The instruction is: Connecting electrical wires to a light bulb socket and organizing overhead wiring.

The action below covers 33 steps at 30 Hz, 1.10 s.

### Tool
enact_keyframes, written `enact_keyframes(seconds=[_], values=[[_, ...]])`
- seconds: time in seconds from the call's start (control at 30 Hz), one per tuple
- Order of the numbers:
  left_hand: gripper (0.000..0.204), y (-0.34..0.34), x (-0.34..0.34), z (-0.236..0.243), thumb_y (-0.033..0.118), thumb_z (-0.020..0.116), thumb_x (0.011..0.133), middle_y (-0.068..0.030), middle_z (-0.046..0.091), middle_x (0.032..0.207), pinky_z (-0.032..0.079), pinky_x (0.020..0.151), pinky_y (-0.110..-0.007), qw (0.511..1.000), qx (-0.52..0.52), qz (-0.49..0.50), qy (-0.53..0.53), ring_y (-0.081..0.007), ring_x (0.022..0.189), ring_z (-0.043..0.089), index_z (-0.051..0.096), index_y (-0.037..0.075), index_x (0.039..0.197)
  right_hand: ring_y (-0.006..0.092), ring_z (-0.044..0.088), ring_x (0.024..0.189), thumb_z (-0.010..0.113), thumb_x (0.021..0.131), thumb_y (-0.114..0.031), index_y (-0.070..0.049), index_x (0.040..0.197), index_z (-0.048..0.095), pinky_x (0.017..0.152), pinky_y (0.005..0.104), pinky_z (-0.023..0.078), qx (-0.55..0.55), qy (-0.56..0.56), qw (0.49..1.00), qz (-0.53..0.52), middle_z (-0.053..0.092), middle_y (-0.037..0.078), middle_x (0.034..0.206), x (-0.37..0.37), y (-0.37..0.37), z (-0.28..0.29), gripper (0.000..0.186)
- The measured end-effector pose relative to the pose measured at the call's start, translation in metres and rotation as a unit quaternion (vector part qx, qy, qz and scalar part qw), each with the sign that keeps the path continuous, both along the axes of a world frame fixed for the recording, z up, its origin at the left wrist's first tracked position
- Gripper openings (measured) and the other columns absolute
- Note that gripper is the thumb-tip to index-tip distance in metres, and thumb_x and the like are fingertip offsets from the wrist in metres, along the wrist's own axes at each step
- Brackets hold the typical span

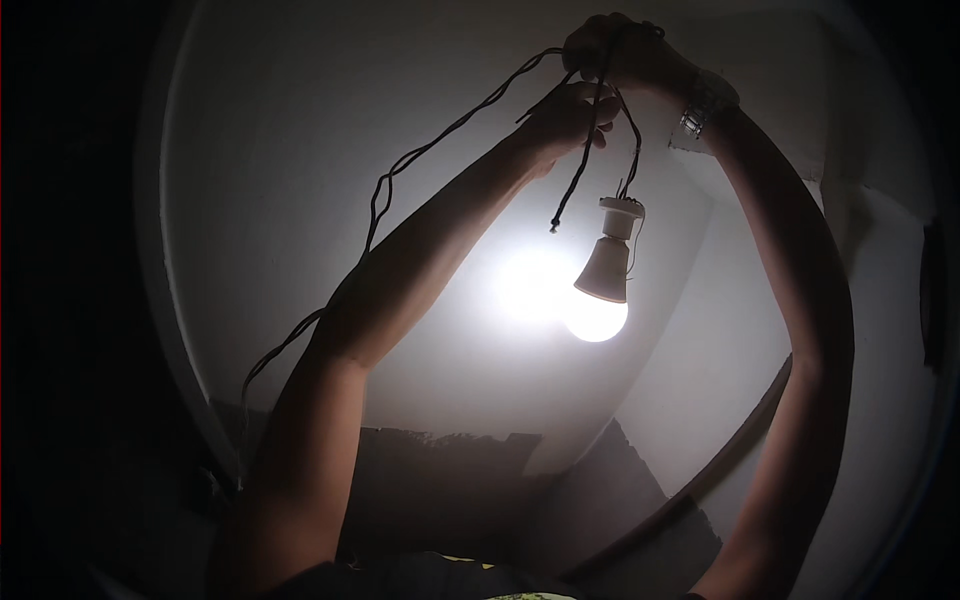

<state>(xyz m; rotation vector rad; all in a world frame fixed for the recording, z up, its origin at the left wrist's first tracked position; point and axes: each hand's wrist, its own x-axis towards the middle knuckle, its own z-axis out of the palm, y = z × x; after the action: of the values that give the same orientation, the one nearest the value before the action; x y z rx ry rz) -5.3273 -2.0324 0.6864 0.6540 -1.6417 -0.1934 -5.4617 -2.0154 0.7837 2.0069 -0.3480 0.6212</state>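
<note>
A lit light bulb [604, 270] hangs dome down from a white lamp holder [619, 218]. Dark twisted electric cord [425, 149] runs from the lower left up to my raised hands, and a length of it drops to the holder. My right hand [622, 55] is closed around the cord at the top. Just below it, my left hand [575, 118] has its fingers curled on the cord too; part of the grip is hidden. A loose cord end [556, 222] dangles between my left hand and the bulb.
A pale wall [300, 150] stands behind the bulb, with a bright glow on it. Lower down, the wall has a dark, uneven-edged band [440, 480]. A silver watch [708, 103] is on my right wrist. The surroundings at the rim are dark.
</note>
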Motion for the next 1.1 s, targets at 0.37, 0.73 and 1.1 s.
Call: enact_keyframes(seconds=[0.37,0.73,1.1], values=[[0.03,0.085,0.066,-0.014,0.025,0.054,0.098,-0.005,0.065,0.085,0.052,0.075,-0.031,0.799,-0.422,0.426,-0.035,-0.017,0.082,0.065,0.065,0.004,0.115,0.0149,0.055,0.063,0.063,0.094,-0.007,0.0,0.084,0.068,0.058,0.0338,0.046,0.179,-0.088,0.977,0.078,0.068,0.009,0.077,0.032,0.0,0.014,0.013],[0.032,0.078,0.006,0.063,0.029,0.055,0.101,-0.0085,0.053,0.085,0.04,0.066,-0.027,0.924,0.072,0.336,-0.167,-0.0135,0.081,0.047,0.069,0.003,0.112,0.018,0.057,0.067,0.064,0.096,-0.02,0.0,0.084,0.07,0.06,0.0334,0.048,0.28,-0.14,0.949,0.02,0.067,0.013,0.076,-0.01,0.012,0.006,0.024],[0.036,0.033,-0.01,0.119,0.026,0.052,0.104,0.0058,0.045,0.058,0.027,0.043,-0.023,0.874,0.272,0.367,-0.164,-0.0058,0.049,0.035,0.066,-0.004,0.118,0.0083,0.038,0.05,0.046,0.106,-0.041,0.001,0.097,0.07,0.048,0.0244,0.037,0.557,0.06,0.644,0.521,0.048,-0.002,0.058,-0.149,-0.1,0.056,0.05]])
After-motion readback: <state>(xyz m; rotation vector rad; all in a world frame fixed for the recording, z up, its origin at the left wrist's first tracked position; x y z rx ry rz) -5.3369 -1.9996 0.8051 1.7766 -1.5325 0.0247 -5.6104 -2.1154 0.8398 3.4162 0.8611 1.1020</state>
